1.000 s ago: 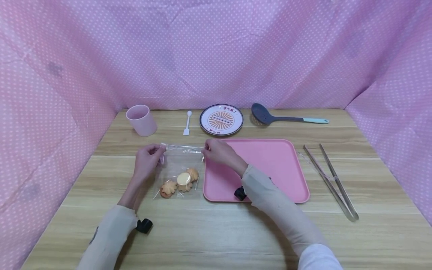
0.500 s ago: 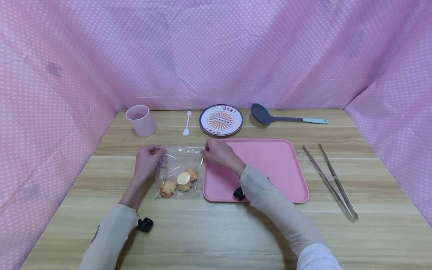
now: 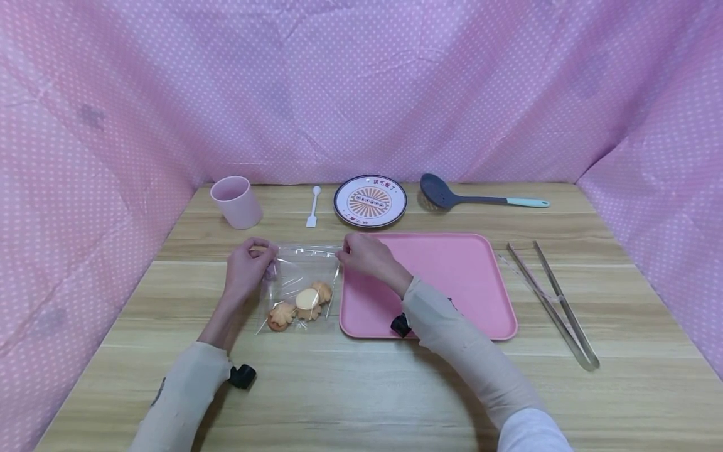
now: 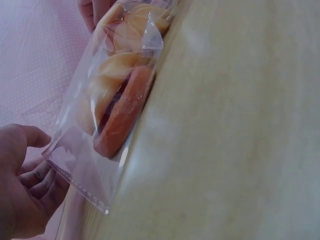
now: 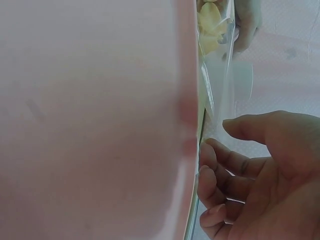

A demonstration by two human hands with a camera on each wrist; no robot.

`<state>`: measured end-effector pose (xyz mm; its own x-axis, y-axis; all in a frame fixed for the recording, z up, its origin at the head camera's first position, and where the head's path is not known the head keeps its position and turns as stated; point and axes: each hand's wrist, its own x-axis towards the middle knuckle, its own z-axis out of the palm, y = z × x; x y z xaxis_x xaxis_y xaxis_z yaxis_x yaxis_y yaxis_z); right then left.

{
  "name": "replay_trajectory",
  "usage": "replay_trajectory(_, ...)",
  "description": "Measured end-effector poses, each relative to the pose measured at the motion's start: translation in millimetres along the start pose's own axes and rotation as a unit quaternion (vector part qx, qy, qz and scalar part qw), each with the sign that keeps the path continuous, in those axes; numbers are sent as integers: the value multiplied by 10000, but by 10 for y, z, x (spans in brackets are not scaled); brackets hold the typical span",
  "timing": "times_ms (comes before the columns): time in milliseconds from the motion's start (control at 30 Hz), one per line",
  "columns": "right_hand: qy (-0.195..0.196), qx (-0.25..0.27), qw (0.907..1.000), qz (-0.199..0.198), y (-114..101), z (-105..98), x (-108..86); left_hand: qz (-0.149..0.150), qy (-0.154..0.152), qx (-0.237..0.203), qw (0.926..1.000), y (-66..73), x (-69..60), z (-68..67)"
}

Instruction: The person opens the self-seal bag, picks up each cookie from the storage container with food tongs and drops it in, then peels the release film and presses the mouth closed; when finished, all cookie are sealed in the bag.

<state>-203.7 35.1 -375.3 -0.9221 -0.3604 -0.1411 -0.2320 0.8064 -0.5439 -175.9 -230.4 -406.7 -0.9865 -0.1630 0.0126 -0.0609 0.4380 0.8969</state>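
Note:
A clear plastic bag (image 3: pixel 294 267) lies on the table with several flower-shaped cookies (image 3: pixel 307 301) inside, near its lower end. My left hand (image 3: pixel 246 267) pinches the bag's upper left corner between thumb and fingers. In the left wrist view that hand (image 4: pixel 27 182) holds the film at its edge, and a sandwich cookie (image 4: pixel 125 110) shows through the plastic. At the upper right corner, my right hand (image 3: pixel 369 256) pinches the film over the tray's left edge. The right wrist view shows that hand (image 5: pixel 265 175) beside the tray rim, its contact with the clear film hard to make out.
A pink tray (image 3: pixel 452 282) sits right of the bag, under my right forearm. Metal tongs (image 3: pixel 556 307) lie farther right. Along the back stand a pink cup (image 3: pixel 237 202), a small white spoon (image 3: pixel 313 207), a patterned plate (image 3: pixel 370 201) and a dark skimmer (image 3: pixel 443 193).
The bag's top edge, slightly gaping and raised a second ago, now lies flatter and stretched between both hands. The hands have barely shifted, and the cookies stay in place.

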Motion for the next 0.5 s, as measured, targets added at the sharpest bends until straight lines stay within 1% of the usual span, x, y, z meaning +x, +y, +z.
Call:
replay_trajectory(167, -73, 47, 9999, 62, -20, -34, -21, -22, -75, -149, 9999, 16, 4, -5)
replay_trajectory(333, -175, 118, 9996, 178, -36, -88, -48, -33, 30, 21, 10000, 42, 2, -5)
replay_trajectory(400, -184, 140, 9996, 189, -32, -109, -61, -26, 76, 127, 9999, 51, 0, -3)
replay_trajectory(500, -187, 144, 9996, 175, -8, -145, -82, 13, 132, 161, 9998, 70, 2, 6)
